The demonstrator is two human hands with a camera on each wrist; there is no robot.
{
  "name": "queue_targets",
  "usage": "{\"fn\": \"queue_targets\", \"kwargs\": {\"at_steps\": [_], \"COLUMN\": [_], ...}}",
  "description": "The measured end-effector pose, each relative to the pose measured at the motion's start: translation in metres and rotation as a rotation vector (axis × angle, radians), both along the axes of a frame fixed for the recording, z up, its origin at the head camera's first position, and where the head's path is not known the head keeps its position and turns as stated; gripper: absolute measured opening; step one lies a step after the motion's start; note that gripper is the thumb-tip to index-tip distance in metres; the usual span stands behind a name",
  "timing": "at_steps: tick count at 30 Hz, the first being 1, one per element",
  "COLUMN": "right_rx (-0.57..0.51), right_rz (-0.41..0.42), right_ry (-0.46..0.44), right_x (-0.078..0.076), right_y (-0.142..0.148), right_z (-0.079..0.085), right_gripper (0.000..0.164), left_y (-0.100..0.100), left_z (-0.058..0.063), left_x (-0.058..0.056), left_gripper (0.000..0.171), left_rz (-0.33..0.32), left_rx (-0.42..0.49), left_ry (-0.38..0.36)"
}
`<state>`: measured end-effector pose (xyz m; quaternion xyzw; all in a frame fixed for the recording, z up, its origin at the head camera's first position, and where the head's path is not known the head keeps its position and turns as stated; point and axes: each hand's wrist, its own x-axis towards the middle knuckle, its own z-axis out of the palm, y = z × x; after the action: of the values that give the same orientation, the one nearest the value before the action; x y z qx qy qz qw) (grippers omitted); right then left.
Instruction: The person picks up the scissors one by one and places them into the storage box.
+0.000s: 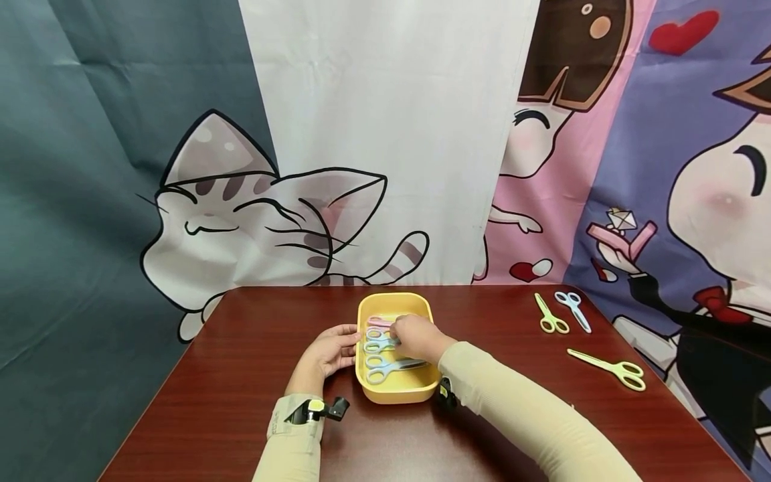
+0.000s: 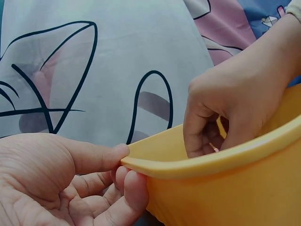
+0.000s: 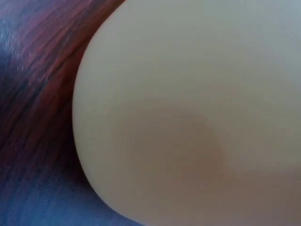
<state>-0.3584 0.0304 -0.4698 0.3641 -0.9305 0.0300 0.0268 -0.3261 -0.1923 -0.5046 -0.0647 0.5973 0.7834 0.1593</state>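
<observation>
A yellow plastic bin (image 1: 397,395) stands on the table with pink scissors (image 1: 378,322) and several light blue scissors (image 1: 378,377) lying in it, handles to the left. My left hand (image 1: 330,349) pinches the bin's left rim between thumb and fingers, plainly seen in the left wrist view. Reaching into the bin from the right, my right hand (image 1: 417,337) has bent fingers pointing down among the scissors. Its fingertips are hidden behind the rim in the left wrist view (image 2: 235,103). Whether they grip a pair cannot be seen. The right wrist view is filled by a blurred pale yellow surface.
On the right of the dark red wooden table (image 1: 253,375) lie yellow-green scissors (image 1: 549,316), light blue scissors (image 1: 574,310) and, closer to me, another yellow-green pair (image 1: 611,367). A cartoon-printed curtain (image 1: 397,134) hangs behind the table's far edge.
</observation>
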Motion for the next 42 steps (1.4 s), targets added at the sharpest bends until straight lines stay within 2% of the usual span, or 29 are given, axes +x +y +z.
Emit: {"fn": "queue_targets", "kwargs": {"at_steps": [4, 8, 15, 17, 20, 24, 27, 32, 38, 42], "right_rx": [-0.012, -0.017, 0.013, -0.002, -0.008, 0.021, 0.059, 0.078, 0.057, 0.052], "right_rz": [0.039, 0.039, 0.008, 0.038, 0.131, 0.238, 0.244, 0.242, 0.234, 0.214], "right_ry": [0.006, 0.016, -0.018, -0.011, -0.002, -0.089, -0.129, -0.059, 0.007, 0.016], "right_x": [-0.003, -0.007, -0.005, -0.002, 0.002, 0.01, 0.013, 0.012, 0.013, 0.015], "right_y": [0.003, 0.004, 0.005, 0.006, 0.007, 0.006, 0.005, 0.005, 0.005, 0.003], "right_z": [-0.002, -0.003, -0.005, -0.003, 0.0, 0.004, 0.003, -0.006, -0.01, -0.01], "right_gripper": [0.02, 0.012, 0.013, 0.016, 0.017, 0.02, 0.019, 0.014, 0.022, 0.025], "left_y": [0.0, 0.0, 0.001, 0.001, 0.001, -0.001, -0.001, -0.002, -0.001, -0.001], "left_z": [0.0, 0.0, 0.001, 0.001, 0.001, 0.001, 0.002, 0.002, 0.001, 0.001], "left_x": [0.0, -0.001, -0.002, -0.002, -0.002, -0.003, -0.003, -0.001, -0.001, -0.001], "left_gripper": [0.038, 0.039, 0.038, 0.038, 0.038, 0.039, 0.039, 0.038, 0.037, 0.037], "left_rz": [-0.007, -0.012, -0.02, -0.021, -0.022, -0.019, -0.017, -0.018, -0.014, -0.011], "left_rx": [0.001, 0.007, 0.018, 0.02, 0.017, 0.007, 0.002, 0.007, 0.008, -0.002], "left_ry": [0.002, 0.008, 0.004, 0.002, 0.004, 0.008, 0.005, 0.0, 0.002, 0.001]}}
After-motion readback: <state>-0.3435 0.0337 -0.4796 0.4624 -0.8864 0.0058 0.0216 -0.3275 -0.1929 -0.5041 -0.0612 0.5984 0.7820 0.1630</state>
